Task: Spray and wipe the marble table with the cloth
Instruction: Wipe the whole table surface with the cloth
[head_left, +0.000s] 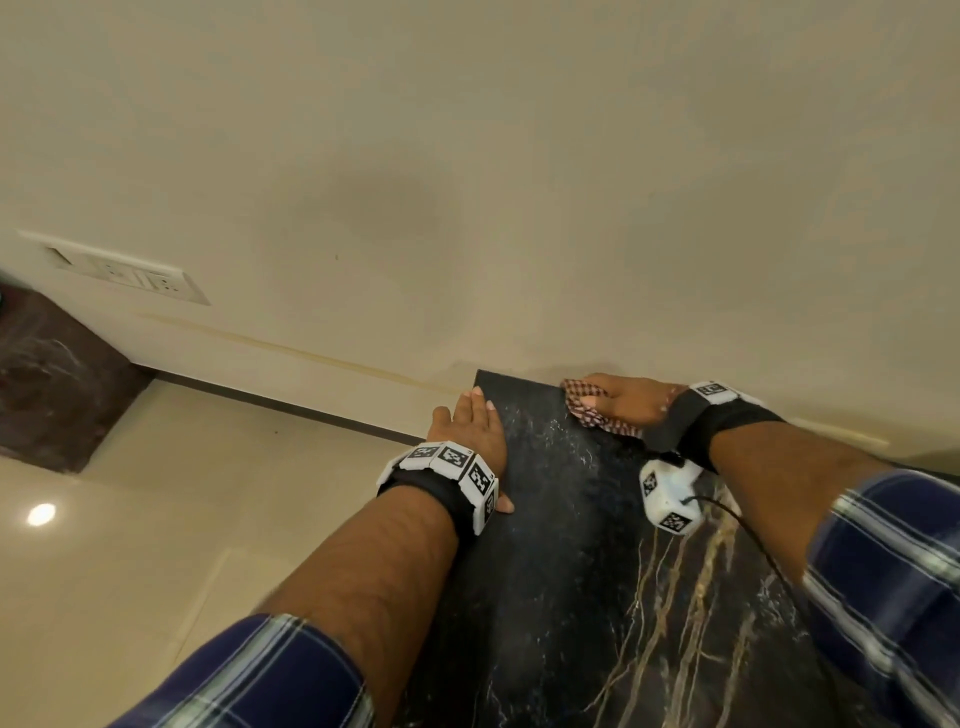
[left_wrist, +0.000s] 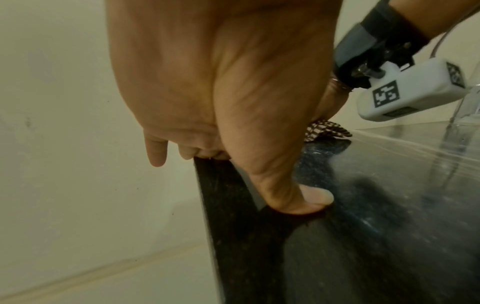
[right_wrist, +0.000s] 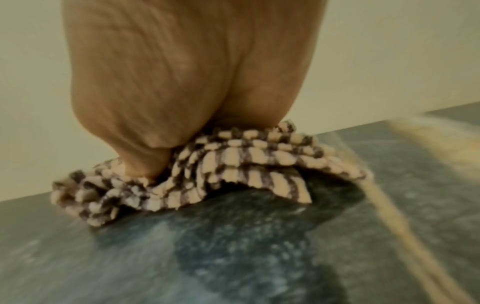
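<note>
Apparently right hand (head_left: 626, 400) fingers curled on cloth (head_left: 587, 410); left hand (head_left: 470, 431) flat on table (head_left: 561, 545) edge.

No readable text; only coded square markers on wrist bands (head_left: 449, 457).

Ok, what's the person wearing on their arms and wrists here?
Both forearms are bare below rolled navy plaid sleeves with pale stripes. Each wrist has a black strap; the left hand's carries a ring of white blocks with black square markers, the right hand's a white marker-printed box with a thin black cable.
</note>
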